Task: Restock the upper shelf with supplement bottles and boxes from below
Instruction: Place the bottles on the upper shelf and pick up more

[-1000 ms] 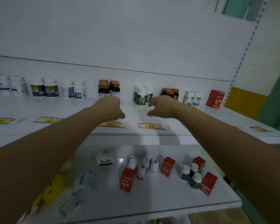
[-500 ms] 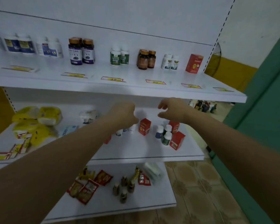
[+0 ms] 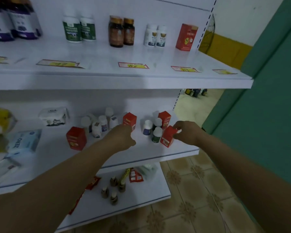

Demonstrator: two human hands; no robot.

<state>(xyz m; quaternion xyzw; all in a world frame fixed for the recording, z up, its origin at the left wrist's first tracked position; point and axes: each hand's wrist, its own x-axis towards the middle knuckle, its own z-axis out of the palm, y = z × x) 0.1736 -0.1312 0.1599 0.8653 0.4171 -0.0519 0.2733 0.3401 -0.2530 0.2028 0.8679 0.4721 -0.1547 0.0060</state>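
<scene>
The upper shelf (image 3: 124,81) carries purple-labelled bottles (image 3: 22,22), green-labelled bottles (image 3: 79,29), brown bottles (image 3: 121,31), small white bottles (image 3: 155,37) and a red box (image 3: 186,37). On the shelf below (image 3: 141,153) stand several white bottles (image 3: 99,125) and red boxes. My right hand (image 3: 186,132) pinches the top corner of the rightmost red box (image 3: 166,137), beside a green-labelled bottle (image 3: 156,135). My left hand (image 3: 123,136) is curled against the lower part of the middle red box (image 3: 129,119); its fingertips are hidden. Another red box (image 3: 76,138) stands further left.
Tissue packs (image 3: 24,142) and yellow packets (image 3: 0,118) lie at the left of the lower shelf. The bottom shelf (image 3: 141,199) holds small brown bottles (image 3: 113,190) and red sachets (image 3: 135,176). A green wall (image 3: 267,115) is at the right, tiled floor (image 3: 191,199) below.
Both hands dropped from the upper shelf to the shelf below. My view tilted down and moved closer. The right hand's fingers closed on a red box; the left reached the middle red box.
</scene>
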